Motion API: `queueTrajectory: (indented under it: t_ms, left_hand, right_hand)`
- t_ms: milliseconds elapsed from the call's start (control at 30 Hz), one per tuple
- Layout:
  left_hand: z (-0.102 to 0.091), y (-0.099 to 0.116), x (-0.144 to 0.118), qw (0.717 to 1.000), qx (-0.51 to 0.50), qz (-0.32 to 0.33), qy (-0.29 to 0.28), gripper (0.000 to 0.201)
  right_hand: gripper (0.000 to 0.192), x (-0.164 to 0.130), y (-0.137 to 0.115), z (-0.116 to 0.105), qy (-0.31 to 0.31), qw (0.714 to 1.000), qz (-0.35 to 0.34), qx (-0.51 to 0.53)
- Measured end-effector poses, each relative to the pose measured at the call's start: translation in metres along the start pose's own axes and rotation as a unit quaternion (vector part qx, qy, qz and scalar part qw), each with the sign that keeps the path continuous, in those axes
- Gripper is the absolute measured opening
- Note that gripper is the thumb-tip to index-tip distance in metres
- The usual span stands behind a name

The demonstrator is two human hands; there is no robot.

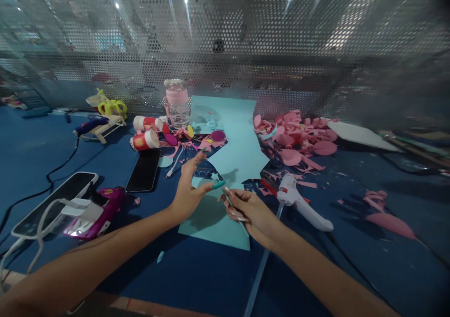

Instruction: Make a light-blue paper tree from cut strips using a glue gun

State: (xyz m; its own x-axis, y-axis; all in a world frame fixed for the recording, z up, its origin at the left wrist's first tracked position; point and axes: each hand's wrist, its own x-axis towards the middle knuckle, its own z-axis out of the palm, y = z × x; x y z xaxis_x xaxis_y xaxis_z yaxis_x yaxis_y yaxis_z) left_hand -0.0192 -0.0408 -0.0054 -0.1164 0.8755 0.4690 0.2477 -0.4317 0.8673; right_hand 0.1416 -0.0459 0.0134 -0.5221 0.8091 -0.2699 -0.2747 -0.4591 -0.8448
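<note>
My left hand (188, 190) hovers over the light blue sheet (207, 228), thumb and fingers apart, with nothing visibly gripped. A teal oval, which looks like a long nail, shows at its thumb tip. My right hand (251, 211) pinches a thin, pale, pen-like stick (244, 228), its upper end close to my left thumb. Just beyond the hands, a small light blue star-shaped piece (215, 177) lies near the sheet's far edge. A larger cut light blue sheet (239, 143) stretches behind, its far part raised toward the mesh.
A white glue gun (304, 209) with a long glue stick lies on the right. Pink scraps (291, 134) are heaped behind it. On the left are a black phone (143, 170), a purple device (94, 214) with cables, and paper cups (146, 140). A pink-lidded bottle (176, 103) stands before the metal mesh (218, 73).
</note>
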Motion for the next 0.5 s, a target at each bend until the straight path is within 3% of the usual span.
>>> queueTrajectory:
  t_ms: [67,133,200,333,433,500]
  left_hand:
    - [0.008,0.005,-0.004,0.985,-0.118,-0.12,-0.03,0.049]
    - [0.016,0.009,-0.007,0.96,-0.185,-0.198,-0.068,0.037]
    - [0.02,0.013,-0.009,0.95,-0.208,-0.219,-0.081,0.024]
    - [0.019,0.016,-0.009,0.944,-0.219,-0.234,-0.073,0.032]
    - [0.016,0.014,-0.006,0.933,-0.233,-0.262,-0.076,0.031]
    - [0.013,0.013,-0.002,0.941,-0.213,-0.257,-0.059,0.032]
  right_hand:
    - [0.027,0.002,0.003,0.002,0.004,0.999,-0.012,0.039]
    - [0.028,0.004,0.007,0.003,0.007,0.998,-0.023,0.062]
    - [0.027,0.006,0.01,0.004,0.006,0.997,-0.027,0.068]
    - [0.025,0.007,0.013,0.004,0.009,0.998,-0.019,0.055]
    - [0.027,0.008,0.012,0.003,-0.001,0.999,-0.043,0.018]
    - [0.029,0.007,0.011,0.001,-0.025,0.997,-0.065,-0.029]
